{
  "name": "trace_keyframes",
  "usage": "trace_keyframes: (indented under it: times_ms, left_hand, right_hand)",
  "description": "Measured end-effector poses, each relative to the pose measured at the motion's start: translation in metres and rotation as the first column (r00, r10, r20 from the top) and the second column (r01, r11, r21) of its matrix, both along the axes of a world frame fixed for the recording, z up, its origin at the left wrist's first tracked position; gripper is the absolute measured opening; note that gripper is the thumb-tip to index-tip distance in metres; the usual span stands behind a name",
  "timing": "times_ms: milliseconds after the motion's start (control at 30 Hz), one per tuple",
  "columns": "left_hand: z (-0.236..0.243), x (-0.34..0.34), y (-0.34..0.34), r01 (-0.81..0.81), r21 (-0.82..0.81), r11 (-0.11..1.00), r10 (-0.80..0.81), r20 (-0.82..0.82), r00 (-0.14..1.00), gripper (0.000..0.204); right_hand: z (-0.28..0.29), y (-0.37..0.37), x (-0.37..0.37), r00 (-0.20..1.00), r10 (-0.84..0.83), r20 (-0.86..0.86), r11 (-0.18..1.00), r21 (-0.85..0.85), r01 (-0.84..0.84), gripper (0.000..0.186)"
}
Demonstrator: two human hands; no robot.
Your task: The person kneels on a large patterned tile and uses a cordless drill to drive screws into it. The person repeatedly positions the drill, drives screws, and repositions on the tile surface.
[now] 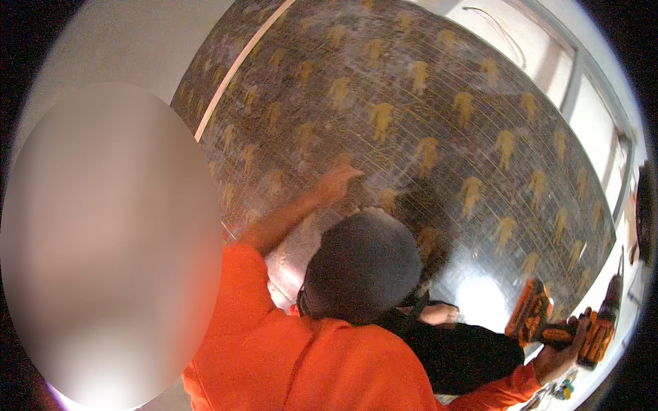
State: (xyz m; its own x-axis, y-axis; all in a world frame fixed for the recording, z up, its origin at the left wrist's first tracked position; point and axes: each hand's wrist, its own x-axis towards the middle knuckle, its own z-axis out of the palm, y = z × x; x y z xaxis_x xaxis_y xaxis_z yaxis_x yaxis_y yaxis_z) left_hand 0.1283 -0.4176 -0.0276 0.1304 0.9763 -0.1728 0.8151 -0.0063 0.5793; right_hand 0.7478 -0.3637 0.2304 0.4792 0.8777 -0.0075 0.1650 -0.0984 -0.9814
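Neither my left hand nor my right hand shows. Close in front of me is another person in an orange top (322, 370) and dark cap (363, 267), seen from behind and above. This co-worker's left hand (339, 183) reaches onto a large dark board (384, 89) printed with yellow marks; whether it holds anything cannot be made out. The co-worker's right hand (558, 357) grips an orange and black cordless drill (598, 335), its bit pointing up and away near the board's right edge. A dark trouser leg (456, 353) is bent beneath the co-worker.
A pale strip (240, 65) crosses the board's far left part. Grey metal framing (579, 82) with white panels runs along the right. A thin cable (504, 31) lies at the far right. A large blurred oval (110, 240) hides the left side.
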Motion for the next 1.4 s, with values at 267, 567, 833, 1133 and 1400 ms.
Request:
trace_keyframes:
  times_ms: [267,567,833,1133,1400]
  left_hand:
    - [-0.094,-0.112,-0.166,-0.857,0.426,0.291,0.953,-0.205,0.222,0.062]
    - [-0.116,-0.269,0.001,-0.911,0.273,0.308,0.933,-0.275,0.233,0.072]
    - [-0.124,-0.204,0.073,-0.503,0.469,0.726,0.621,-0.131,0.773,0.04]
    - [-0.127,-0.217,0.097,-0.641,0.529,0.555,0.816,-0.198,0.543,0.043]
    - [-0.157,-0.318,0.208,-0.426,0.337,0.84,0.543,-0.494,0.68,0.054]
  right_hand:
    - [0.008,0.026,0.046,0.947,-0.162,0.278,0.985,0.102,0.138,0.035]
    - [0.044,0.05,0.111,0.79,-0.462,-0.404,0.88,-0.098,0.465,0.026]
    - [0.036,0.062,0.104,0.881,-0.338,-0.331,0.939,-0.054,0.34,0.024]
    - [0.038,0.042,0.142,0.868,-0.46,-0.189,0.887,-0.062,0.457,0.023]
    - [0.064,-0.051,0.079,0.778,-0.623,-0.081,0.779,0.014,0.626,0.023]
